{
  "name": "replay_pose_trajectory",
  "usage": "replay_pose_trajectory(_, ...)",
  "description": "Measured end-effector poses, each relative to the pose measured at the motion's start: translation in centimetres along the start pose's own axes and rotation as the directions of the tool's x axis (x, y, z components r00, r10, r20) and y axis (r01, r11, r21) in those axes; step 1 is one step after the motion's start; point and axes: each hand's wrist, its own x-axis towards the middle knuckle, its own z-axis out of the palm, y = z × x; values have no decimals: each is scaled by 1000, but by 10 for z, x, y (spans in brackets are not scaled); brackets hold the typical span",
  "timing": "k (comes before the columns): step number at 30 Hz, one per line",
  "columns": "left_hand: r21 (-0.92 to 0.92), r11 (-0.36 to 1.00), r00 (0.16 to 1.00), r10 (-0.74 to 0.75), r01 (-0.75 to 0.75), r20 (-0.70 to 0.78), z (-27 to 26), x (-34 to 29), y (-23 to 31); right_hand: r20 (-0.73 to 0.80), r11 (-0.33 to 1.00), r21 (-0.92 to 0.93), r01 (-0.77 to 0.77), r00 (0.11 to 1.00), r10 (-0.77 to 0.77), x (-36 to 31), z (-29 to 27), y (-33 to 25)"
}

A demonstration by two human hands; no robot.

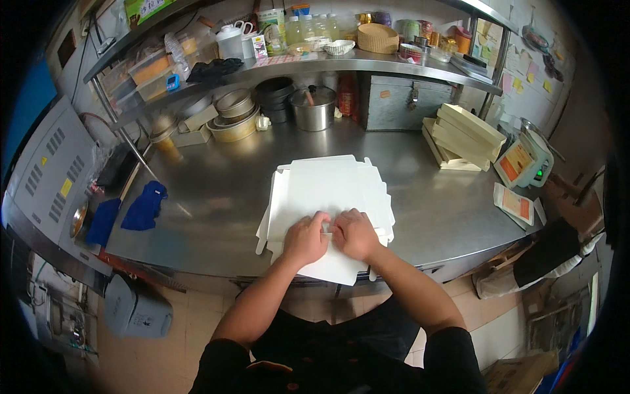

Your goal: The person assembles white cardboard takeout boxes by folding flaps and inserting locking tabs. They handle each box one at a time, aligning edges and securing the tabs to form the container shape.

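Observation:
Several flat white cardboard box blanks lie stacked at the front middle of the steel table, their flaps and tabs sticking out unevenly at the sides. My left hand and my right hand rest close together on the near part of the top blank. The fingers of both hands are curled in toward each other at a crease or slot in the card. Both hands grip the card there, though the fingertips are partly hidden. The blank's near panel extends below my hands, past the table's front edge.
Folded cream boxes are piled at the back right, beside a kitchen scale and a printed packet. Blue cloths lie at left. Pots and a grey metal case stand under the loaded shelf.

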Motion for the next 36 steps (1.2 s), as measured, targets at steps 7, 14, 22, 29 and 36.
replay_pose_trajectory(7, -721, 687, 980, -189, 92, -55, 21, 23, 4, 91, 191, 963, -191, 895, 436, 38, 41, -33)
replay_pose_trajectory(14, -587, 788, 977, -211, 186, 26, 9, 21, -6, 63, 245, 951, -190, 892, 449, 36, 49, 12)
replay_pose_trajectory(22, 318, 944, 966, 6, -90, 257, -33, -20, -12, 37, 420, 841, -341, 811, 583, -2, -19, 74)
replay_pose_trajectory(29, 232, 933, 904, 333, -275, -268, -55, -31, 17, -504, 977, 182, -115, 842, 193, -43, -47, 82)
replay_pose_trajectory(36, 460, 871, 877, 349, -173, -330, -137, -13, -17, -305, 981, -129, 145, 936, -178, -54, -98, 30)
